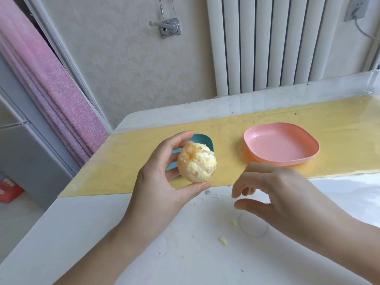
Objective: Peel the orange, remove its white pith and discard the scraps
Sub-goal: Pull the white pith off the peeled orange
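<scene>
Head view: holding peeled orange (193, 171) aloft in left grip (162, 179), pith (205, 164) turned up for picking, with right grip (275, 188) released and empty near desk (123, 233) scraps (223, 241).

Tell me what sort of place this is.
Probably a home, perhaps a kitchen or dining corner: a wall radiator, a pink curtain, and a table carrying a pink plate.
</scene>
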`<move>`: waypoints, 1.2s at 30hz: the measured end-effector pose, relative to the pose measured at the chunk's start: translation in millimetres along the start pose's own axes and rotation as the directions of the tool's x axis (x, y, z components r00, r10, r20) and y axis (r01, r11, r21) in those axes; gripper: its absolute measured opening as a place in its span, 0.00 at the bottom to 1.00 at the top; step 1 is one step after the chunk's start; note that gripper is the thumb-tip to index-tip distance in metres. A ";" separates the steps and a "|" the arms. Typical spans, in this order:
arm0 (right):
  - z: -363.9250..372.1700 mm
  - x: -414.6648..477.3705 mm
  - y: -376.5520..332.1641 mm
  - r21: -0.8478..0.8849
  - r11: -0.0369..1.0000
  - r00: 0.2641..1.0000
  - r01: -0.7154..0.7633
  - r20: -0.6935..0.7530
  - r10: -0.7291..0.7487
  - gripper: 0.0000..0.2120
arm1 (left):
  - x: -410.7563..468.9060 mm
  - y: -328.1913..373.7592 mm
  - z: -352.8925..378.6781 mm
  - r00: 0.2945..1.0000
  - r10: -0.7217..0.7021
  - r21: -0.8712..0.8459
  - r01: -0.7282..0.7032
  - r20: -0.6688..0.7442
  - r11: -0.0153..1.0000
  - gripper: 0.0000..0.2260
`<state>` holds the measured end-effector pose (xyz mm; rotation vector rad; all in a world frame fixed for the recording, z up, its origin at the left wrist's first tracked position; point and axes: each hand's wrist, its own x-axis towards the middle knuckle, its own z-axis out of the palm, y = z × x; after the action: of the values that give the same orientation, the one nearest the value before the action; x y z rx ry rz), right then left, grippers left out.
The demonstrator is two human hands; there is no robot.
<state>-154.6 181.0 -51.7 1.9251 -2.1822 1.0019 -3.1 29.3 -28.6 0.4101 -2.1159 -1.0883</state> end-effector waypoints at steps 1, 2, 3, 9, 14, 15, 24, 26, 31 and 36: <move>-0.8 0.3 -0.4 -0.007 1.000 1.000 -0.006 -0.017 0.006 0.14 | -0.5 0.4 -0.7 0.999 0.041 0.046 -0.041 -0.007 0.998 0.36; -1.4 0.7 -1.0 -0.010 1.000 0.999 -0.006 -0.036 0.006 0.16 | -1.0 0.9 -1.2 0.997 0.081 0.085 -0.079 -0.011 0.993 0.36; -2.0 0.9 -1.9 -0.015 1.000 0.999 -0.006 -0.050 0.006 0.17 | -1.2 1.7 -1.3 0.993 0.116 0.115 -0.114 -0.014 0.987 0.35; -2.3 0.8 -7.0 -0.020 1.000 0.998 0.012 -0.064 -0.013 0.21 | -2.3 6.5 -1.2 0.978 0.210 0.214 -0.205 0.002 0.955 0.33; -2.8 1.9 -6.8 0.003 0.999 0.995 0.038 -0.092 -0.037 0.14 | -4.1 8.1 -0.9 0.979 0.204 0.230 -0.198 0.000 0.953 0.30; -3.9 2.1 -7.4 0.026 0.999 0.992 0.048 -0.120 -0.044 0.09 | -4.3 8.8 -0.8 0.980 0.201 0.237 -0.195 0.000 0.952 0.28; -15.1 2.8 -18.2 0.133 0.982 0.929 0.135 -0.361 -0.078 0.09 | -6.9 12.3 0.1 0.974 0.222 0.383 -0.225 0.052 0.896 0.28; -15.9 2.3 -20.9 0.127 0.977 0.916 0.170 -0.385 -0.109 0.10 | -7.2 13.2 0.6 0.959 0.271 0.428 -0.282 0.087 0.859 0.28; -14.8 0.7 -23.0 0.070 0.974 0.895 0.217 -0.411 -0.170 0.09 | -9.3 13.0 0.6 0.939 0.329 0.461 -0.337 0.100 0.821 0.29; -10.4 1.3 -23.2 0.022 0.972 0.886 0.233 -0.416 -0.203 0.08 | -12.1 13.7 2.0 0.895 0.422 0.517 -0.432 0.144 0.739 0.27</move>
<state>-137.6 185.0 -33.2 1.7356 -1.6804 1.3146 4.5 45.3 -23.8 0.1432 -2.3553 -0.2151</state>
